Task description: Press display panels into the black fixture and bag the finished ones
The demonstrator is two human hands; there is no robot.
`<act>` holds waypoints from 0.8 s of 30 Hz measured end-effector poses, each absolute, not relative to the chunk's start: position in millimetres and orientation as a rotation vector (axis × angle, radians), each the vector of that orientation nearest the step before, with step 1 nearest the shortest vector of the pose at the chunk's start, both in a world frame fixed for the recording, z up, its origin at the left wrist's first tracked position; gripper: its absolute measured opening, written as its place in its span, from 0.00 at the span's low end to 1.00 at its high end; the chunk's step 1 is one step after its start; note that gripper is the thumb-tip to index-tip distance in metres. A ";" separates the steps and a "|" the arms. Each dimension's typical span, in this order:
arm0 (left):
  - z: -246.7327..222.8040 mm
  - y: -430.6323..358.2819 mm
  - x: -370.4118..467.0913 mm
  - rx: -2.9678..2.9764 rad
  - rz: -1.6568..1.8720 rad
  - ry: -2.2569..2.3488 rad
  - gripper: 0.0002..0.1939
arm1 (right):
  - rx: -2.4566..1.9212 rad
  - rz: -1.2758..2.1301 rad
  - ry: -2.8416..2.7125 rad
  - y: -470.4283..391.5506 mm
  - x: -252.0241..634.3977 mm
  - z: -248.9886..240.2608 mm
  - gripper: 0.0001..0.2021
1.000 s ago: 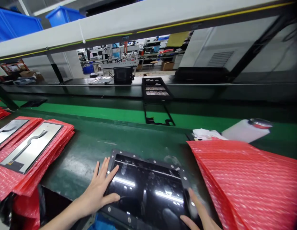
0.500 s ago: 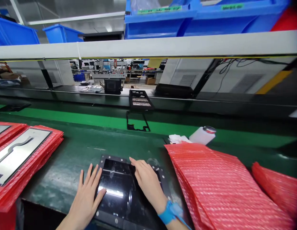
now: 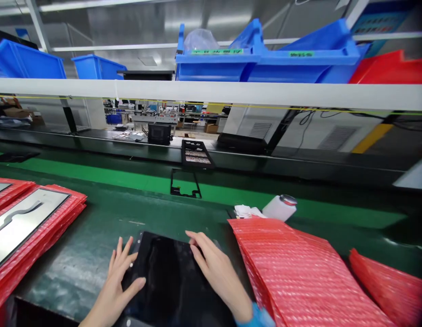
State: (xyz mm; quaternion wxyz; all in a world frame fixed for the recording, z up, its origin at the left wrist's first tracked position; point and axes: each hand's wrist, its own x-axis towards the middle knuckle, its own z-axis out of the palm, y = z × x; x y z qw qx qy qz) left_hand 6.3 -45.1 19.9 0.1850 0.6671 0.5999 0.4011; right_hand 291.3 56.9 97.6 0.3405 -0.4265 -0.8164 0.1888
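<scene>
Glossy black panel, dark-bordered, lying flat; left hand, fingers spread, touches its edge; right hand, fingers loosely curled, rests over it.

- Black panel: smooth, rectangular, dark face up, pale dots along its left border, lying near the green bench's near edge.
</scene>
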 end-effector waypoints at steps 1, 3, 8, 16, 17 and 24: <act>25.8 -46.2 7.5 1.815 1.174 1.635 0.23 | -1.156 0.537 -2.146 57.1 299.4 103.6 0.13; 41.6 -49.4 11.9 1.631 1.205 1.463 0.24 | -1.220 0.696 -2.168 59.2 316.1 115.4 0.15; 83.9 -53.9 38.7 1.059 1.270 0.738 0.47 | -1.172 0.917 -1.866 62.7 340.4 139.9 0.19; 98.4 -21.3 103.2 0.674 1.568 0.635 0.29 | -1.198 0.846 -1.357 64.2 311.6 131.5 0.24; 100.1 -15.3 105.5 0.616 1.604 0.642 0.26 | -1.192 0.874 -1.339 65.3 308.8 128.6 0.25; 116.5 69.0 49.3 0.328 1.662 0.675 0.13 | -1.251 0.788 -1.465 57.8 339.9 85.0 0.26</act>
